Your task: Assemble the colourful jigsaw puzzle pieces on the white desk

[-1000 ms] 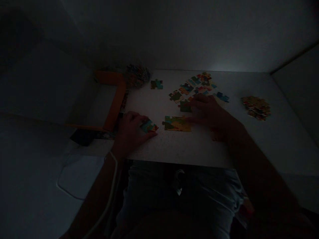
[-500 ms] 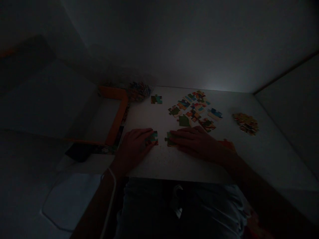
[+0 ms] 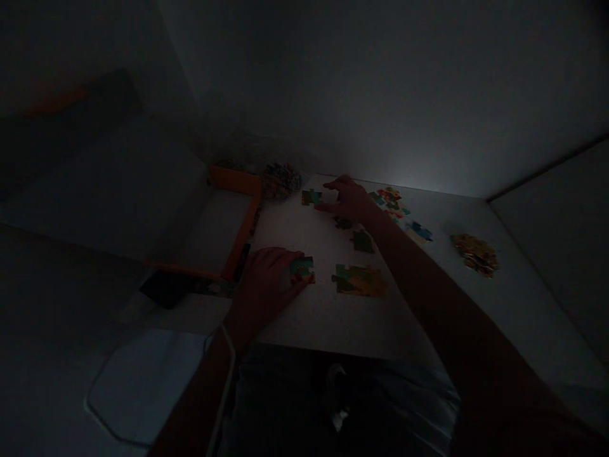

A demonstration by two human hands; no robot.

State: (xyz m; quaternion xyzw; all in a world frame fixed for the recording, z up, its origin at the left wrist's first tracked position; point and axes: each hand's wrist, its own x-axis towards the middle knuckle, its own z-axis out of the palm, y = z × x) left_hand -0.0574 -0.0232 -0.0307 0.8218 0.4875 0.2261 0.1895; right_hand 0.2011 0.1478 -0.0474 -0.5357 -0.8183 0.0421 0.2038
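Observation:
My left hand rests on the table with a green and red puzzle piece between its fingertips and thumb. Farther back, my right hand reaches over the table with thumb and fingers apart, nothing between them. Just left of its thumb lies a green and teal puzzle piece. A joined strip of green and orange puzzle pieces lies to the right of my left hand. Behind it sits a green puzzle piece. My right hand and forearm partly hide a group of loose pieces.
An open orange-edged box stands at the left, a dark flat object before it. A heap of pieces lies near the back wall, another pile at the right. The room is dim.
My right hand has left the green and orange strip, which it partly covered, and moved back and left with its fingers opened. My left hand stays on its piece. The view has shifted slightly.

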